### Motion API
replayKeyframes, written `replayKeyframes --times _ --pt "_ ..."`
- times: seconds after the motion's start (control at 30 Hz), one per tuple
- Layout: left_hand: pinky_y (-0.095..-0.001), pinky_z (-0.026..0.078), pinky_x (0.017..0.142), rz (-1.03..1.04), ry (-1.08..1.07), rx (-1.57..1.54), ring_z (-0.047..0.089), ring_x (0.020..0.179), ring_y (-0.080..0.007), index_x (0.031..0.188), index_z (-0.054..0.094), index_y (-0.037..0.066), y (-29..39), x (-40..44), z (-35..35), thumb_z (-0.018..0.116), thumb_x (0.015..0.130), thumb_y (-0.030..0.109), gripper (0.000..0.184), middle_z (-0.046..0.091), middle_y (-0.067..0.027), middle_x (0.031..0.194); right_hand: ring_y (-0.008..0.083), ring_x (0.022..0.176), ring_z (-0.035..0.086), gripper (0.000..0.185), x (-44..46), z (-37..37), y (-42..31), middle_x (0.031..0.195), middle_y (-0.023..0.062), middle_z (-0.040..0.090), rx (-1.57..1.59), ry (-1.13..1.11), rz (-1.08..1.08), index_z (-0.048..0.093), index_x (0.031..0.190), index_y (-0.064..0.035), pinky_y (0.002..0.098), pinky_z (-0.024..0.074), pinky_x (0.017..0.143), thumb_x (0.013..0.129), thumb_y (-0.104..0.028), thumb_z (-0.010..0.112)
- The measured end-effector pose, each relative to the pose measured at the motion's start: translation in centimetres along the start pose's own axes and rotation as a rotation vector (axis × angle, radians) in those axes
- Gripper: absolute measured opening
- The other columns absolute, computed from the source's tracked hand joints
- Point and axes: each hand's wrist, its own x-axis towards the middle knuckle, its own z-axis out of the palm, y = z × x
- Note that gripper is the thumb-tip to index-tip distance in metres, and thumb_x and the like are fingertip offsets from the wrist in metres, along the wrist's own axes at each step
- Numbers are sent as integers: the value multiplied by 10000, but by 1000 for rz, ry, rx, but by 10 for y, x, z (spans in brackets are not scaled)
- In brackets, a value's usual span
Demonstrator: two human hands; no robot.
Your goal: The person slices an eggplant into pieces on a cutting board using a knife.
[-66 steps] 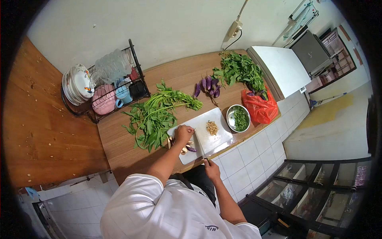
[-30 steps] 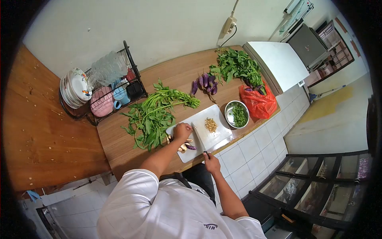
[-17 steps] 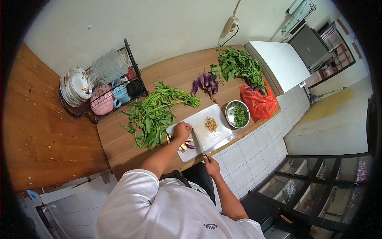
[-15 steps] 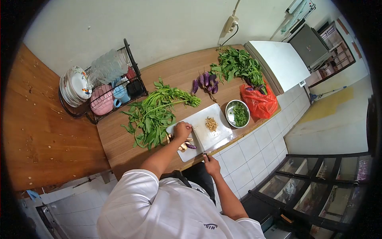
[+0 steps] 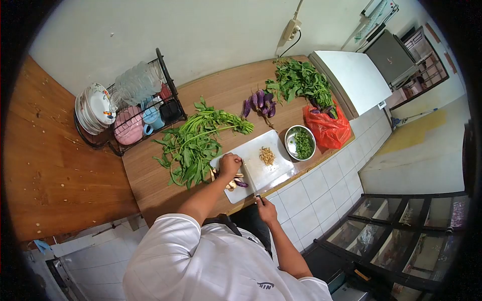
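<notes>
My right hand [image 5: 266, 209] is closed round the handle of a knife [image 5: 251, 180], whose blade lies across the white cutting board [image 5: 275, 174]. On the board's left part, my left hand [image 5: 231, 164] is closed, its fingertips beside the blade; what they pinch is too small to make out. Cut eggplant pieces [image 5: 241, 183], purple and pale, lie just below my left hand and partly behind the wrist. To the right of the blade sits a small heap of chopped light-brown bits [image 5: 266, 156].
A metal bowl [image 5: 289, 143] of chopped greens stands right of the board, beside a red plastic bag [image 5: 329, 131]. Leafy greens [image 5: 193, 145] lie to the left, whole eggplants [image 5: 260, 103] and more greens [image 5: 298, 80] behind. A dish rack [image 5: 173, 83] stands back left.
The view has shifted slightly since the earliest frame. The knife and both hands have stayed in nearly the same places on the board.
</notes>
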Motion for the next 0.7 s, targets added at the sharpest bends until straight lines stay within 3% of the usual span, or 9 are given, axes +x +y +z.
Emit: replayKeyframes --times 0.1,0.17,0.47,0.7 --pt "-398 551 728 46 21 -17 693 764 -279 804 797 85 0 -3 -1 817 696 113 113 701 -100 789 457 1172 629 665 6 -4 -3 1192 269 689 -20 -73 18 655 1313 -121 504 497 990 999 -661 427" --pt "-400 544 738 72 32 -38 686 774 -294 806 806 86 -1 -4 -2 835 704 128 115 703 -106 797 427 1081 671 595 5 -5 -6 1098 245 719 -4 7 -19 692 1202 -57 456 509 931 1018 -578 470" --pt "-407 556 728 64 -33 22 689 763 -296 833 813 114 -8 -2 1 814 724 140 112 704 -98 791 420 1091 679 631 -1 -10 -17 1112 224 727 -163 53 43 663 1315 -175 514 531 937 998 -653 400" --pt "-376 559 714 0 -49 -16 707 743 -260 824 795 73 -7 1 3 844 713 125 131 704 -102 800 424 1130 667 631 4 -14 -28 1169 228 717 -104 -26 63 647 1356 -175 506 522 976 991 -644 433"
